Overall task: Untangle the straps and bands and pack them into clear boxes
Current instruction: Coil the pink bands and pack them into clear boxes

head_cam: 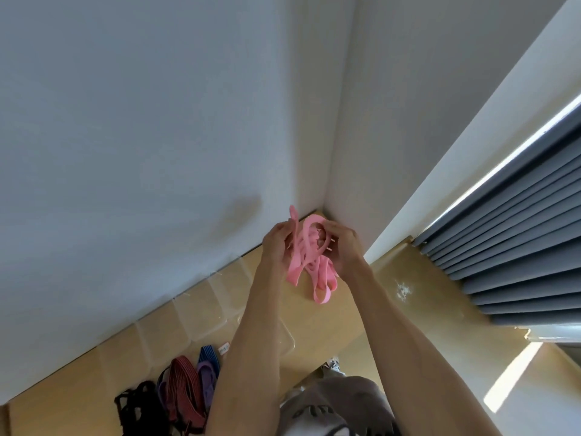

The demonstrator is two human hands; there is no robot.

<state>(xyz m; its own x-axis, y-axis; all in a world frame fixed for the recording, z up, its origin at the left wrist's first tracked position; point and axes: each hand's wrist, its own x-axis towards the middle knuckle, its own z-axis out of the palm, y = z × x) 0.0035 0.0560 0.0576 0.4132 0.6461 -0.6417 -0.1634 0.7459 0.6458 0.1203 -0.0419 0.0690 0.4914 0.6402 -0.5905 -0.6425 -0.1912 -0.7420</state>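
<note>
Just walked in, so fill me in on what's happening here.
A person is holding a tangled pink band up in front of a wall corner, gripping it with the left hand and the right hand, apparently working the loops apart. Below, clear boxes sit along the wall on the floor; no straps show in them. Near them lies a pile of other straps, dark red, purple, blue and black, still bunched together. So the untangling is underway and packing looks not yet begun.

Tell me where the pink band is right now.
In the head view, the pink band is held up at centre between the left hand and right hand, near the wall corner.
</note>
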